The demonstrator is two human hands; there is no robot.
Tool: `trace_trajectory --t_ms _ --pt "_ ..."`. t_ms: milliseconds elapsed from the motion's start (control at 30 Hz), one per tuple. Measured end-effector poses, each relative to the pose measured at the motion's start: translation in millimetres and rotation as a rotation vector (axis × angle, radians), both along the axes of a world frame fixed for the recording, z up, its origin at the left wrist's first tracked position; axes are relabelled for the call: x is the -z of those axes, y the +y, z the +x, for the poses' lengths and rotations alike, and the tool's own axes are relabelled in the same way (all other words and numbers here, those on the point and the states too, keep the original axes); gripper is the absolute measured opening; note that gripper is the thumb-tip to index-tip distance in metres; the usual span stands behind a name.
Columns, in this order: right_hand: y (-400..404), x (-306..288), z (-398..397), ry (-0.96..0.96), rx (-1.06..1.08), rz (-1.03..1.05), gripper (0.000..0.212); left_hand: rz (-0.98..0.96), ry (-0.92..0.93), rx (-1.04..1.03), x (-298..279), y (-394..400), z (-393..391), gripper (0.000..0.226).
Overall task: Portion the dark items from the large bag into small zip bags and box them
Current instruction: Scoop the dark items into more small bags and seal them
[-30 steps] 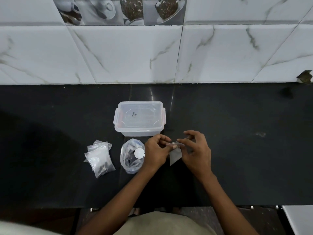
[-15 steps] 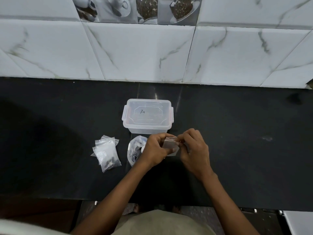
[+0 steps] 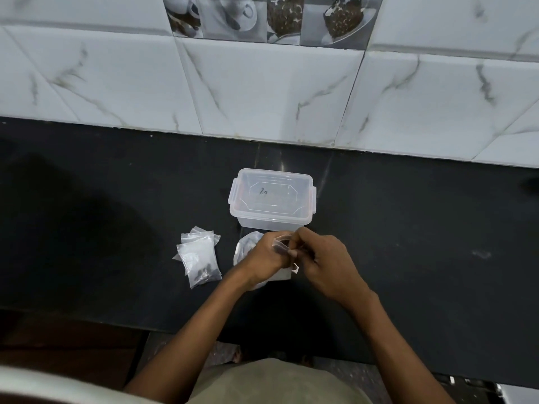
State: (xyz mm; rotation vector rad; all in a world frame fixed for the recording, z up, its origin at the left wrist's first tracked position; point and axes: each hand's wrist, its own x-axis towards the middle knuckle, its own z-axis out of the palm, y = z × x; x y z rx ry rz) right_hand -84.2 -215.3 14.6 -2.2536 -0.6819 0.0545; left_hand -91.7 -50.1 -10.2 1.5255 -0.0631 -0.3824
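At the middle of the black counter (image 3: 408, 228), just in front of the box (image 3: 271, 199), both hands meet on one small zip bag (image 3: 281, 246). The left hand (image 3: 264, 258) pinches one lip of its mouth, the right hand (image 3: 323, 258) the other, and the mouth stands pulled into a narrow loop between them. Whether anything dark is inside it yet I cannot tell; the fingers hide most of it.

That bag is thin clear film, nearly weightless, limp and slick. It will fold on itself and cling shut if held by the body, so the firm ridge of the zip strip is the place to grip, one lip per hand, as now. It probably needs only a light pinch; a hard pull could tear the side seam.

Under the left wrist lies the large bag (image 3: 246, 249), crumpled clear plastic, soft and shapeless, mostly covered by the hand. Its dark items are hidden from here, so their weight and hardness are a guess: small, dry and loose seems likely.

Left of it, apart, rests a pile of small bags (image 3: 198, 258), flat rectangles overlapping; the top one shows a few dark bits at its lower end.

The box is stiff translucent plastic, rectangular with rounded corners, its lid on and clips at both ends. It will carry well by its sides but must be unclipped before any bag goes in.
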Motion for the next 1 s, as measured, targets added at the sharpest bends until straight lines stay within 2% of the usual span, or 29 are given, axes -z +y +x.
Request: trace_trajectory --t_ms 100,233,333,433,467,533,600,667,733,800,900,1000 --pt "6.3 0.9 0.4 0.037 -0.043 -0.068 0.008 -0.045 -0.015 0.068 -2.1 8.1 -2.7 0.034" --pt "10.4 -0.3 0.1 0.086 -0.048 -0.095 0.024 -0.065 0.014 0.054 2.1 17.4 -8.1 0.038" --pt "16.4 3.0 -4.1 0.160 -0.080 0.102 0.026 -0.008 0.004 -0.012 8.9 24.6 -14.0 0.029" --pt "21.9 15.4 -3.8 0.116 0.090 0.353 0.021 0.084 0.024 -0.239 16.5 40.6 -19.1 0.030" --pt "23.9 20.6 -2.9 0.088 0.168 0.332 0.019 0.089 0.032 -0.324 17.6 46.5 -22.4 0.030" --pt "25.6 30.8 0.3 0.053 0.279 0.150 0.015 0.070 0.030 -0.515 18.9 53.6 -26.4 0.023" --pt "29.7 40.4 3.4 0.136 0.301 -0.074 0.016 0.116 0.085 -0.745 22.5 59.1 -28.1 0.022" --pt "34.9 47.8 5.8 0.260 0.278 -0.234 0.028 0.255 0.171 -0.907 27.6 62.6 -26.7 0.022" --pt "41.8 51.0 6.2 0.333 0.244 -0.295 0.032 0.392 0.242 -0.913 31.0 63.0 -25.9 0.020" --pt "46.5 53.3 5.7 0.344 0.249 -0.256 0.024 0.519 0.305 -0.819 34.7 59.7 -24.4 0.024" --pt "49.5 56.0 4.7 0.279 0.278 -0.195 0.015 0.624 0.413 -0.681 42.2 51.1 -22.7 0.037" --pt "50.4 57.3 4.6 0.158 0.243 -0.151 0.015 0.692 0.421 -0.647 46.0 43.7 -20.0 0.029"
